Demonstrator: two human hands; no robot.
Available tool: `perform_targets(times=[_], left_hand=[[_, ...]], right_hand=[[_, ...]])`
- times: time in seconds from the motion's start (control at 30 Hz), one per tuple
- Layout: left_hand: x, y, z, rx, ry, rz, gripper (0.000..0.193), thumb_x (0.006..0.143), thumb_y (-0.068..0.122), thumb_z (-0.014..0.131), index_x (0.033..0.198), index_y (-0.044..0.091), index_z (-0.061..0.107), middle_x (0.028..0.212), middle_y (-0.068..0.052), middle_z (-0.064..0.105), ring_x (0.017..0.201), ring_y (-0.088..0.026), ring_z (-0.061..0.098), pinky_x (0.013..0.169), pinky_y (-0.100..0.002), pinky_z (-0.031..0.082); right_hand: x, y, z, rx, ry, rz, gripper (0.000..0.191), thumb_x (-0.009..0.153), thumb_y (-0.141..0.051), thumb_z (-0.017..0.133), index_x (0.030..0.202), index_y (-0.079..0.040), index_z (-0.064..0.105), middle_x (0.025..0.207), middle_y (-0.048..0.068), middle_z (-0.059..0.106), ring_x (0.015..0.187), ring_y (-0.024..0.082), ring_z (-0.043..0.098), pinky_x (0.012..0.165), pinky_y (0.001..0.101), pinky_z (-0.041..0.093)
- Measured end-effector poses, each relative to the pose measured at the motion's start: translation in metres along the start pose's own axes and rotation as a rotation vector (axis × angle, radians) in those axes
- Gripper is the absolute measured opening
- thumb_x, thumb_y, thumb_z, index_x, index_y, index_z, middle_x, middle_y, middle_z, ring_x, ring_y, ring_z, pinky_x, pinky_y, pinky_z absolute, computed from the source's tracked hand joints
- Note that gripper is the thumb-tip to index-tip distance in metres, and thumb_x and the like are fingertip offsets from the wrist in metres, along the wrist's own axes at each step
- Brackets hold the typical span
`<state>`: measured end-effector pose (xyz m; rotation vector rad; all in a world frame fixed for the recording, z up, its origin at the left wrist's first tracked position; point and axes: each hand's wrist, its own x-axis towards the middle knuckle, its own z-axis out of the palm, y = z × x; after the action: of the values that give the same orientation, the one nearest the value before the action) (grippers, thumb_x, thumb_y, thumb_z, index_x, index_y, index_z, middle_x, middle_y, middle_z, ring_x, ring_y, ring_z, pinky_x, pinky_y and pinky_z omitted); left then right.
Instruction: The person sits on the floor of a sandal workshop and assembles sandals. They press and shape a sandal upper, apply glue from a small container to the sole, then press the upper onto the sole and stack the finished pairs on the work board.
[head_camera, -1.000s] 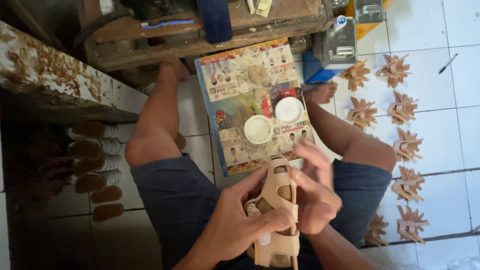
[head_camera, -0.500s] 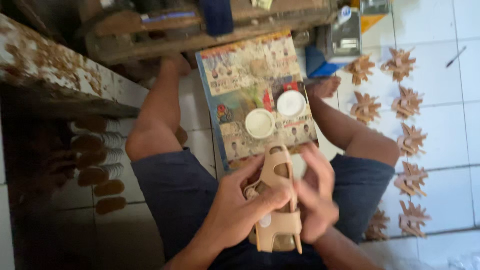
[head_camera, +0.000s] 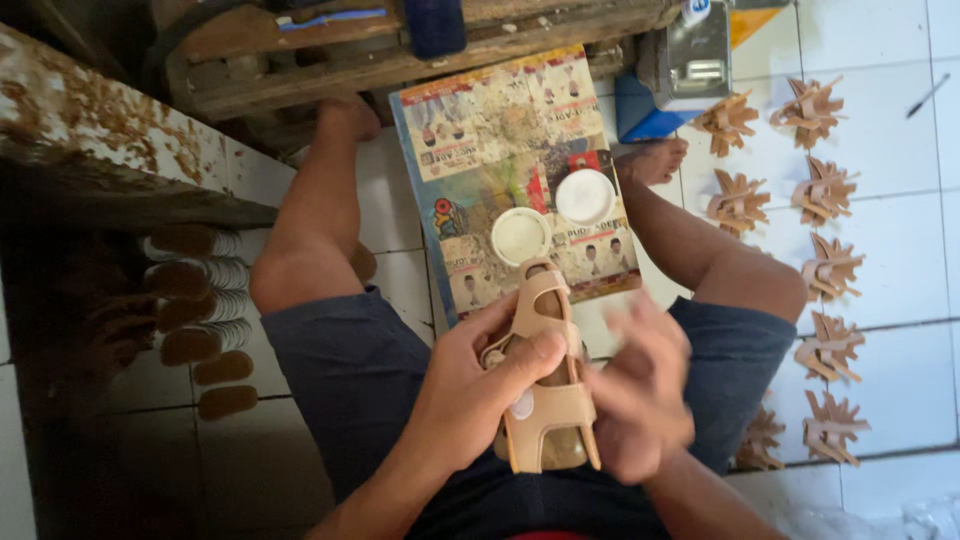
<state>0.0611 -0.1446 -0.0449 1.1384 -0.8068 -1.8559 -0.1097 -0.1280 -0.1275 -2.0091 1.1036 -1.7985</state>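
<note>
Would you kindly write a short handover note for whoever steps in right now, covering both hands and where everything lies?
Left hand: grips the tan sandal upper over the lap, thumb across its straps.
Right hand: blurred, right beside the upper; I cannot tell whether it touches it.
Nearby: two round white lids on the printed sheet between the legs; rows of finished strap pieces on the white tiles; a stack of brown soles at the person's left.
Done: many strap pieces are laid out.
Left: the upper in hand has no sole attached.

The person wears dark blue shorts (head_camera: 370, 380), with bare arms and feet.
</note>
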Motion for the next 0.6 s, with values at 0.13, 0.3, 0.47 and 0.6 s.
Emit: perform_targets(times=[0.13,0.3,0.47,0.6], left_hand=[[0.004,-0.006,-0.001,-0.095,0.026,-0.048,0.054,0.093,0.032,0.071,0.134,-0.003,0.065,0.114,-0.007,0.072,0.099,-0.011,0.065,0.084,-0.026,0.054],[0.006,-0.015,-0.005,-0.145,0.015,-0.071,0.052,0.094,0.034,0.070,0.131,-0.003,0.066,0.110,-0.006,0.072,0.097,-0.010,0.066,0.084,-0.026,0.054],[0.008,-0.021,-0.007,-0.178,0.044,-0.106,0.053,0.093,0.037,0.070,0.128,-0.002,0.067,0.106,-0.004,0.072,0.091,-0.009,0.064,0.080,-0.025,0.053],[0.009,-0.023,-0.009,-0.224,0.032,-0.125,0.051,0.093,0.038,0.070,0.124,-0.001,0.067,0.102,-0.004,0.072,0.089,-0.009,0.066,0.078,-0.025,0.054]], right_hand=[[-0.002,0.001,-0.007,0.131,-0.082,-0.017,0.059,0.110,-0.056,0.030,0.113,-0.010,0.067,0.138,0.028,0.056,0.142,0.043,0.046,0.123,0.0603,0.033],[0.004,-0.003,-0.006,0.286,-0.156,0.298,0.065,0.108,-0.063,0.031,0.109,-0.009,0.066,0.131,0.036,0.050,0.134,0.049,0.043,0.118,0.0686,0.031],[0.004,0.003,0.000,0.018,0.157,-0.249,0.069,0.104,-0.068,0.027,0.097,-0.017,0.073,0.119,0.019,0.064,0.125,0.034,0.056,0.122,0.0646,0.037],[0.000,0.006,-0.004,-0.090,-0.020,-0.144,0.077,0.105,-0.067,0.027,0.089,-0.012,0.078,0.112,0.018,0.065,0.119,0.035,0.057,0.122,0.0635,0.033]])
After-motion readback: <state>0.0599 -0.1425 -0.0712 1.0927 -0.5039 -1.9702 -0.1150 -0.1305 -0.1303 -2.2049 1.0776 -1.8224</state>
